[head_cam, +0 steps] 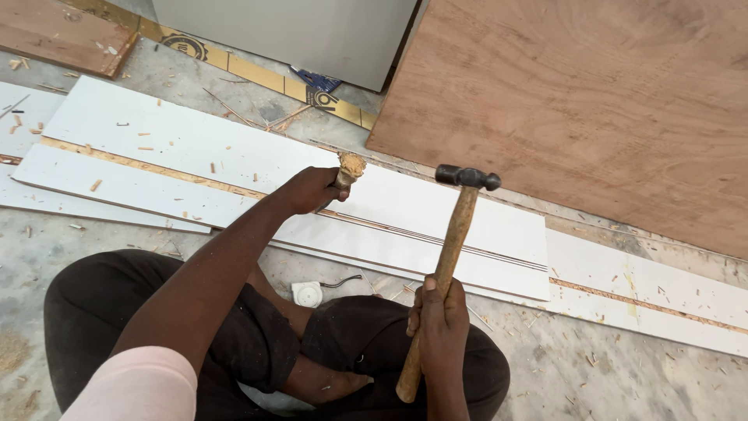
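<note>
Wooden-handled hammer (446, 265) stands gripped tight in the right hand (441, 312), head raised just right of the chisel (345, 176); left hand (312, 189) closes round that chisel, tip on the white board (436, 218).

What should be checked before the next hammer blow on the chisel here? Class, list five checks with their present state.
1. Left hand grips the chisel: ok.
2. Right hand holds the hammer by its wooden handle: ok.
3. Hammer head is beside the chisel's frayed top, not touching it: ok.
4. Chisel tip placement on the white board: cannot tell, hidden by the hand.
5. Floor free of chips: not ok.
</note>
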